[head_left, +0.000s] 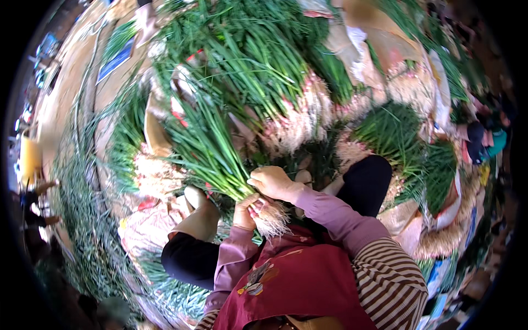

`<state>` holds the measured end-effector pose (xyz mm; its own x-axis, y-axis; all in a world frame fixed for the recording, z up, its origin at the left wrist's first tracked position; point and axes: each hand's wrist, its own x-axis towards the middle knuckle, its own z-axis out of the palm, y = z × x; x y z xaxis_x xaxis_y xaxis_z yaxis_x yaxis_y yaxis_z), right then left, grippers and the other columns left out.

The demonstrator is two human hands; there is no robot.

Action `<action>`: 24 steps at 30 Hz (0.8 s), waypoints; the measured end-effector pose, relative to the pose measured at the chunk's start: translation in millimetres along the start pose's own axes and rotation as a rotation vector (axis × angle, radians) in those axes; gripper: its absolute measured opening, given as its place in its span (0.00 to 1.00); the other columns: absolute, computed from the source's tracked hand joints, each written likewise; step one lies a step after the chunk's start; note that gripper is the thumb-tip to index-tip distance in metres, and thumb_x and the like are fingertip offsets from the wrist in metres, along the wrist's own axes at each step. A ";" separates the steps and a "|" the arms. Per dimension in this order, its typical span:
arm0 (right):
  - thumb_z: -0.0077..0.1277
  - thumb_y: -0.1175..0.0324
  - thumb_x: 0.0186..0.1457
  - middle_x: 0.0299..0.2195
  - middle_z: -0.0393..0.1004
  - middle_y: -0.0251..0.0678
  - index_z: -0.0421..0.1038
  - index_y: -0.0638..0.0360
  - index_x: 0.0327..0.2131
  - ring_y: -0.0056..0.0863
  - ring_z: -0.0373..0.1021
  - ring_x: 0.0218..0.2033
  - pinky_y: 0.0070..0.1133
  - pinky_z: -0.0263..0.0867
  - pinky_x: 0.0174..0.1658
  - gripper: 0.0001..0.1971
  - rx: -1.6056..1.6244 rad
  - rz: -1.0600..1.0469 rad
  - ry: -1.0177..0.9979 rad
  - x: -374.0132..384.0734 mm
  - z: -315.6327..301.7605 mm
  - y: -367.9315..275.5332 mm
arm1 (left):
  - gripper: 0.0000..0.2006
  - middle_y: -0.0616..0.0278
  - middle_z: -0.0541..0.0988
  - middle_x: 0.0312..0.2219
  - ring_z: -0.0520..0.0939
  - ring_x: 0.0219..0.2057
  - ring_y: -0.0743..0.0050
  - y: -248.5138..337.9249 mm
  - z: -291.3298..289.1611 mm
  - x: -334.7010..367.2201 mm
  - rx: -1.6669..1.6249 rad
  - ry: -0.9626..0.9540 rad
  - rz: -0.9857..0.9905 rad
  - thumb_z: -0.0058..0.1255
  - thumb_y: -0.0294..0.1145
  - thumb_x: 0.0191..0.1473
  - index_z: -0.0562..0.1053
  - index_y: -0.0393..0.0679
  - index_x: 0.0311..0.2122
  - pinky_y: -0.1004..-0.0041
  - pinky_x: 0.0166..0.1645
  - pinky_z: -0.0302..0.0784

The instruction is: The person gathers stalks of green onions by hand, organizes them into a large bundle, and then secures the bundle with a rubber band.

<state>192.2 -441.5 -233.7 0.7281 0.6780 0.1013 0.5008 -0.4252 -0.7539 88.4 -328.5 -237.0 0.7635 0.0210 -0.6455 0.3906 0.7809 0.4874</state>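
Note:
A bunch of scallions lies slanted in front of my body, its green leaves pointing to the far left and its pale, stringy roots toward me. My left hand is closed around the stems just above the reddish bulbs. Over the same bunch, slightly farther out, my right hand has its fingers curled and pressed together against the stems. What those fingers pinch, if anything, is hidden.
A large scallion heap spreads ahead of me. Smaller piles lie at the left and right. Pale sacking covers some bundles at the far right. Loose green leaves litter the left ground. People stand at the edges.

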 end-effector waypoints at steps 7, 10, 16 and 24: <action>0.46 0.61 0.51 0.25 0.72 0.43 0.70 0.63 0.23 0.38 0.68 0.25 0.26 0.63 0.29 0.13 0.277 0.491 -0.076 -0.6 16.3 46.9 | 0.17 0.49 0.75 0.20 0.78 0.24 0.59 10.1 -6.4 -16.9 -0.356 -0.304 0.128 0.50 0.27 0.41 0.65 0.32 0.38 0.65 0.33 0.76; 0.46 0.60 0.50 0.27 0.73 0.44 0.70 0.63 0.24 0.39 0.70 0.27 0.29 0.64 0.31 0.14 -0.329 0.294 -0.854 -1.2 -18.4 43.2 | 0.15 0.44 0.75 0.20 0.78 0.22 0.58 15.9 -25.6 -18.2 -0.209 -0.218 0.117 0.50 0.28 0.41 0.66 0.29 0.35 0.66 0.33 0.75; 0.48 0.59 0.49 0.23 0.73 0.42 0.70 0.62 0.30 0.38 0.70 0.25 0.31 0.64 0.30 0.14 -0.284 0.504 0.073 76.1 -30.0 75.0 | 0.14 0.47 0.75 0.22 0.77 0.22 0.63 21.1 -12.2 -12.8 -0.191 -0.151 0.180 0.49 0.26 0.42 0.67 0.28 0.35 0.73 0.32 0.74; 0.54 0.61 0.45 0.22 0.72 0.43 0.72 0.63 0.27 0.32 0.70 0.22 0.27 0.65 0.29 0.13 0.048 0.604 -0.206 50.5 -45.3 5.4 | 0.20 0.47 0.71 0.42 0.78 0.26 0.66 17.5 -17.9 -3.1 -0.324 -0.183 0.113 0.49 0.25 0.42 0.65 0.34 0.44 0.72 0.32 0.76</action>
<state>252.9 -436.7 -203.2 0.7683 0.4306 -0.4736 0.0051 -0.7440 -0.6681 83.7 -303.7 -237.0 0.8830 0.0296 -0.4685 0.1382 0.9374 0.3197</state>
